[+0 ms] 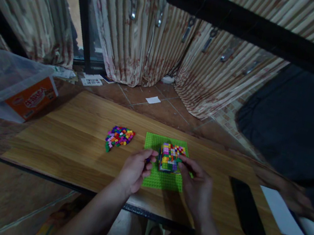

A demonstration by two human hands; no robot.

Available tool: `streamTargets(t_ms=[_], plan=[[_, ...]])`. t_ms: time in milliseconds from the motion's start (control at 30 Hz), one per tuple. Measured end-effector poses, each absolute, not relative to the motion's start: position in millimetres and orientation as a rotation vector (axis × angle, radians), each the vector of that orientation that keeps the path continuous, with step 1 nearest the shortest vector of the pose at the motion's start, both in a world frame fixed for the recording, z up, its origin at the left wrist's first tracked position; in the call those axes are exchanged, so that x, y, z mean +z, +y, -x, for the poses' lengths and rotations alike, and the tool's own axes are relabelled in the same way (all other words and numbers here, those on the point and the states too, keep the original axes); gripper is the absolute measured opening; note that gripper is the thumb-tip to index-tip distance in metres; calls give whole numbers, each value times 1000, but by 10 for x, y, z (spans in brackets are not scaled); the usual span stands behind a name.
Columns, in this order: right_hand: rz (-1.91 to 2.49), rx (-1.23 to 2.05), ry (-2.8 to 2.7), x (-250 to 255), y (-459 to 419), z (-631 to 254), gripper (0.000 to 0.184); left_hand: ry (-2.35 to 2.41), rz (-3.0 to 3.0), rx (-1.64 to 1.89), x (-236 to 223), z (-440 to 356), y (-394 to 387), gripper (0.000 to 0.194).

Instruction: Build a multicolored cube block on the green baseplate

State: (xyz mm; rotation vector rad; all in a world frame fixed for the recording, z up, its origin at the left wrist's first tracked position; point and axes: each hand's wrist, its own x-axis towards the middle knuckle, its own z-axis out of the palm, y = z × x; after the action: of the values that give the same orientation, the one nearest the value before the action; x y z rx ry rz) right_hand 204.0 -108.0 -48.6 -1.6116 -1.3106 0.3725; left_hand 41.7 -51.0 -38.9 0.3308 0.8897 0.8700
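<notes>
A green studded baseplate [155,143] lies on a wooden board [80,140]. On the plate stands a cube-like block built of many small coloured bricks [170,156]. My left hand [134,170] rests at the block's left side with its fingers curled; a small dark piece seems pinched between thumb and fingertips. My right hand [198,183] grips the block's right side with thumb and fingers. A heap of loose coloured bricks [119,137] lies on the board left of the plate, apart from both hands.
A clear plastic box with an orange label [13,88] lies tipped at the left. A black phone [247,208] and a white sheet [281,212] lie at the board's right. Striped curtains [146,38] hang behind, above a tiled floor with scattered papers.
</notes>
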Motion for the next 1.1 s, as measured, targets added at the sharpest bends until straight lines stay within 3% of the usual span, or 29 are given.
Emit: streamTargets(t_ms=[333,733,1100], plan=[[1565,282,-1481,-553,-993,-1917,13,938,-521,828,-438,-547,-571,11],[1577,291,-1452,-600,-970,-1940,12,927,-570,818,-498,-591,-572,26],[1620,195,-1484,-588,-971,-1925,12,959,-596,807,-468,-612,-574,24]])
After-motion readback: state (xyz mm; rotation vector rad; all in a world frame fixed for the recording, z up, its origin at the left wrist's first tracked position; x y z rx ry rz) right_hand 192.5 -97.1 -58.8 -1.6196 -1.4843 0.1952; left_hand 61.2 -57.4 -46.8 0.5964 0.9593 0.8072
